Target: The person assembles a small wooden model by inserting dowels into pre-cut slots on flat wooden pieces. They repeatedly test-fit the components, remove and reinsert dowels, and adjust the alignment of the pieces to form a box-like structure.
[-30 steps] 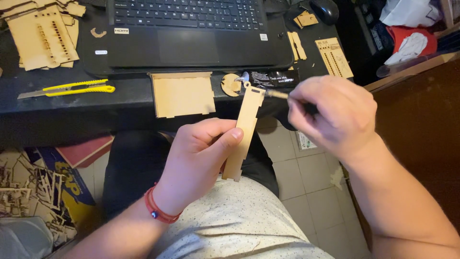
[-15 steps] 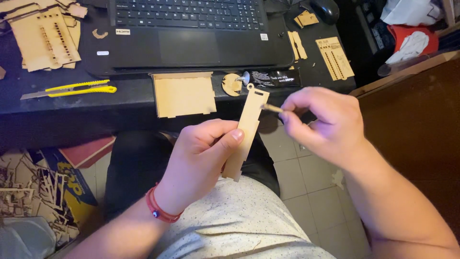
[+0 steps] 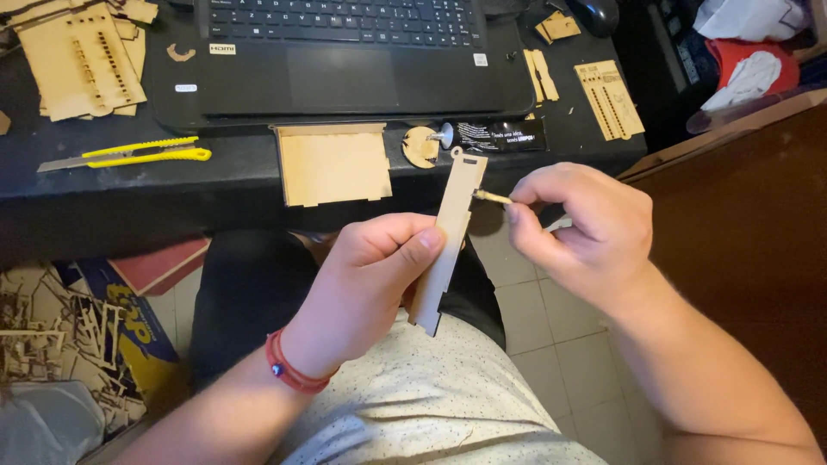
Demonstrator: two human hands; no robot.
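Left hand (image 3: 366,288) grips flat wooden strip (image 3: 448,241); right hand (image 3: 577,228) pinches thin stick (image 3: 491,197).

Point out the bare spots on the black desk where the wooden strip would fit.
Free: the desk edge strip below the yellow utility knife, left of the square wooden panel. A smaller patch lies between the glue tube and the slotted wooden piece. Crowded: the top left corner with stacked wooden sheets; the laptop fills the middle.

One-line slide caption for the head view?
Left hand holds a notched wooden strip upright while right hand touches a thin stick to its edge.
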